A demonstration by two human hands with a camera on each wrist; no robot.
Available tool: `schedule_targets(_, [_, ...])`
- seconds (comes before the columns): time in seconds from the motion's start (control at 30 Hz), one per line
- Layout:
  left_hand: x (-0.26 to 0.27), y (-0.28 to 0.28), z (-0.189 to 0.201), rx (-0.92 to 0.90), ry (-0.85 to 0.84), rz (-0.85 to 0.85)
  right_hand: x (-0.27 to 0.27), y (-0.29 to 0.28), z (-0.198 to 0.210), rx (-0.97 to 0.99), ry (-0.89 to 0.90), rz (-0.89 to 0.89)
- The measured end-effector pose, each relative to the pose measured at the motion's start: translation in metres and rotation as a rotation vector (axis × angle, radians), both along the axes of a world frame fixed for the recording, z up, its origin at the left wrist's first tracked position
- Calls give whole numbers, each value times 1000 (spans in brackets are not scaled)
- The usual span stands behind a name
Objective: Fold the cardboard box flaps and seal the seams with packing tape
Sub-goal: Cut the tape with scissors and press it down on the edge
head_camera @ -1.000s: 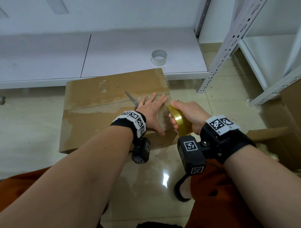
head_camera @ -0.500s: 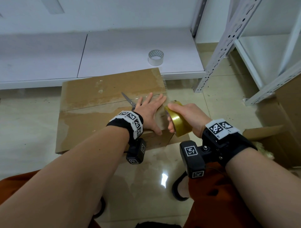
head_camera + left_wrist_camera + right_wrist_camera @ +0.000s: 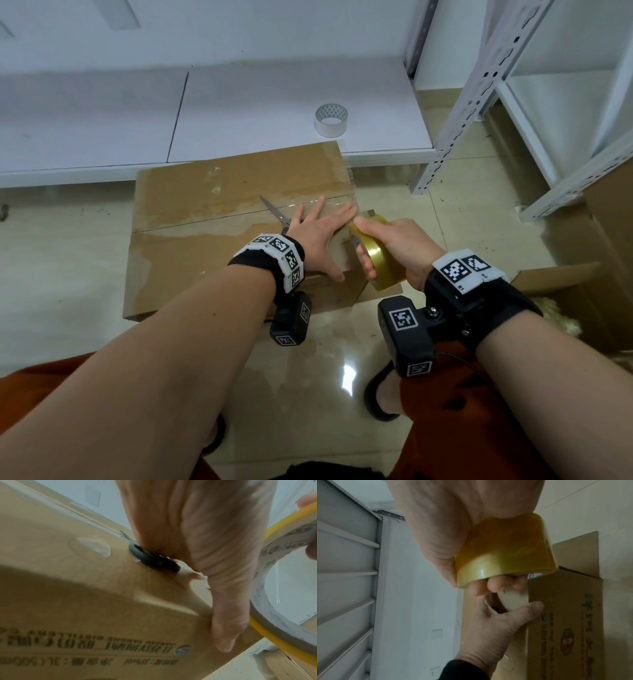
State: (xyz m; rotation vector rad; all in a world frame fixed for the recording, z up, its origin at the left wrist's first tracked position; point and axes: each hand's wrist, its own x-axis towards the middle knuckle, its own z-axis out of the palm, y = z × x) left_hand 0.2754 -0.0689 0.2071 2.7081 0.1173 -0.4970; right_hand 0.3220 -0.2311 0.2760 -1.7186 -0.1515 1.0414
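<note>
Box (image 3: 212,240) sits on the floor, flaps down, centre seam glossy with tape. Left hand (image 3: 320,236) lies flat on the top near the right edge, fingers straight and spread, thumb hooked over the front edge. Right hand (image 3: 394,246) is curled around the yellow tape roll (image 3: 375,260), just beside the box's right edge.

Risks: tape could wrinkle or stick to itself if the roll tilts; the strip may lift if the left hand lets go early.

Scissors (image 3: 277,214) lie on the box, handles under the left hand — in the way of smoothing. Spare clear roll (image 3: 331,120) on the white platform behind; metal shelving (image 3: 479,85) right; another open carton (image 3: 565,287) near the right forearm.
</note>
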Motion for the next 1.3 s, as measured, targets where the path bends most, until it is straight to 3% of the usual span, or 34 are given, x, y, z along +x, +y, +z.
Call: schedule_targets(1.3, [-10,-13,10,33,39,-28,5,-9,8,-182,102,103])
